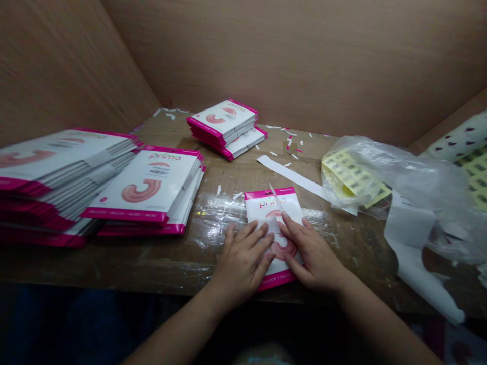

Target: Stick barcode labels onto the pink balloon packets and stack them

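A flat balloon packet (253,203) with pink ends and a pink curved balloon print lies on the table in front of me. My left hand (243,253) rests on its left half, fingers stretched out over a thin whitish piece (273,225) that looks like paper or film. From the right side, my right hand (310,248) reaches onto the same packet, thumb low on it and index fingertip near its middle. A narrow white strip (276,196) stands up at that index finger and seems pinched there. Where the strip ends is hidden.
Stacks of similar packets stand at the left (53,157), beside them (152,187), and at the back (224,121). Right of me are a long paper strip (292,176), yellow sticker sheets (352,175), a clear plastic bag (411,167) and curled backing paper (411,243). White scraps litter the table.
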`<state>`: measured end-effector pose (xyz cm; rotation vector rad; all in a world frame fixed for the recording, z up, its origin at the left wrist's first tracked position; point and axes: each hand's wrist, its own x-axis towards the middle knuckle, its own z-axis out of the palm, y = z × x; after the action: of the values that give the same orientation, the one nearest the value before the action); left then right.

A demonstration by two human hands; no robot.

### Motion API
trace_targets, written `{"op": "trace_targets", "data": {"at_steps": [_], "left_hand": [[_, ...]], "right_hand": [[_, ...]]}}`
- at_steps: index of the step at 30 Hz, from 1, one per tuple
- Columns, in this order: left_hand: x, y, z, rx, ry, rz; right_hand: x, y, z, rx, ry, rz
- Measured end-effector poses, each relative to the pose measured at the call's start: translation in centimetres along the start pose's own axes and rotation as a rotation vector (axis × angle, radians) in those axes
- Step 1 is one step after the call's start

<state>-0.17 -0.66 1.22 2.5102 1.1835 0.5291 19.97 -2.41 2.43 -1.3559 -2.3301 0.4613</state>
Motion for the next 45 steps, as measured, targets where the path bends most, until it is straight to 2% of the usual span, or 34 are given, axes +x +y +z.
{"op": "trace_targets", "data": {"at_steps": [3, 7, 9, 13, 19, 24, 26, 35, 40, 45], "left_hand": [[-0.1, 0.3, 0.4, -0.039, 0.019, 0.033], [-0.3, 0.3, 1.7, 0.043, 0.215, 0.06], [-0.3, 0.3, 2.3, 0.133, 0.268, 0.071], [-0.4, 0.5, 3.0, 0.22, 0.232, 0.124], [-0.4, 0.6, 2.8, 0.161, 0.263, 0.087], [-0.6, 0.4, 2.9, 0.161, 0.279, 0.095], [-0.7, 0.3, 3.1, 0.167, 0.265, 0.106], [-0.3, 0.2, 2.9, 0.09, 0.214, 0.121], [0.0, 0.4, 2.3, 0.032, 0.152, 0.094], [0.1, 1.1, 2.4, 0.081, 0.112, 0.071]], "right_hand": [[0.0, 0.1, 0.1, -0.003, -0.006, -0.001], [0.0, 0.1, 0.2, -0.001, 0.001, 0.017], [0.0, 0.1, 0.3, -0.002, 0.009, 0.018], [0.0, 0.1, 0.3, -0.021, 0.006, 0.004], [-0.2, 0.2, 0.7, -0.111, -0.018, 0.019], [-0.8, 0.6, 2.1, -0.082, 0.173, -0.019], [-0.8, 0.7, 2.2, -0.063, 0.208, -0.012], [-0.2, 0.1, 1.0, -0.05, 0.091, -0.014], [-0.3, 0.3, 1.0, -0.03, 0.076, -0.011], [-0.2, 0.5, 1.0, -0.027, 0.085, -0.02]]}}
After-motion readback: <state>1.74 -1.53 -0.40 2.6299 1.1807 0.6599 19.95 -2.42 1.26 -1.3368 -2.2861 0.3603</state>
